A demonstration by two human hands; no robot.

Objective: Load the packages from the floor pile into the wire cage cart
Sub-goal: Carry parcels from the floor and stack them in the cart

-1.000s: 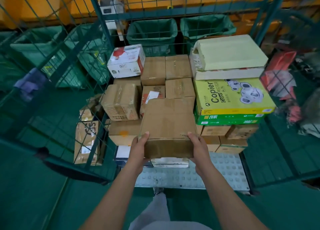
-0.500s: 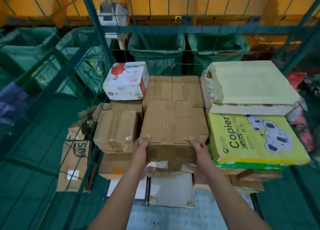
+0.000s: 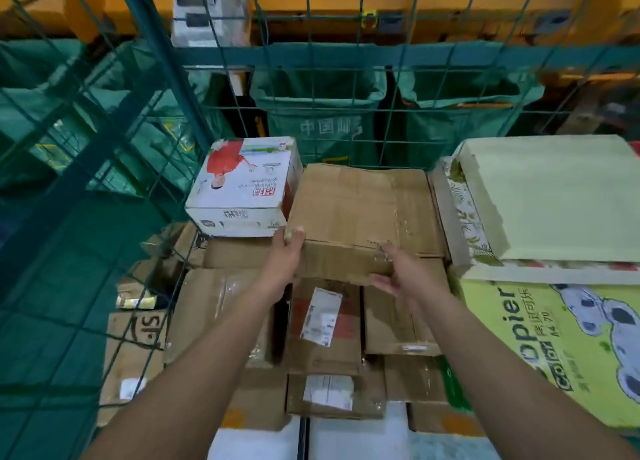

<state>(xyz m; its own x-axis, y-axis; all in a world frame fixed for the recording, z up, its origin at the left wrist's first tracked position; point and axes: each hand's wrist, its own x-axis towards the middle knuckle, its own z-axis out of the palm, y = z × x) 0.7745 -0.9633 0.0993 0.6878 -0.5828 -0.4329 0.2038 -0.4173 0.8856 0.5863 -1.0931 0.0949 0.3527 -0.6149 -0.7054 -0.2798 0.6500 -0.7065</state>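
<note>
- Packages first: the plain brown carton (image 3: 360, 210) now sits on top of the stack inside the wire cage cart (image 3: 221, 79), wedged between the white printed box (image 3: 242, 189) and the pale flat box (image 3: 554, 196)
- Left hand (image 3: 285, 252) has its grip on the carton's near left corner, thumb up on the top edge, fingers round the side, holding it
- Right hand (image 3: 398, 269) is loose, fingers spread and relaxed against the carton's front face near its lower right edge; that grip is wide and holds nothing
- Doing it well, as I read it: nudge the carton back until it lies flush with the cage's rear mesh and sits flat on the boxes beneath, then let go with the left hand only once it stops rocking
- Watch the front edge, which overhangs the labelled parcel (image 3: 322, 317) below; a carton left proud of the stack could slide forward
- Against half a second ago: the carton has gone deeper and higher into the cage, the right hand has let go of the side it was clasping, and the view has moved in closer, so the yellow copier-paper box (image 3: 561, 349) fills more of the right side
</note>
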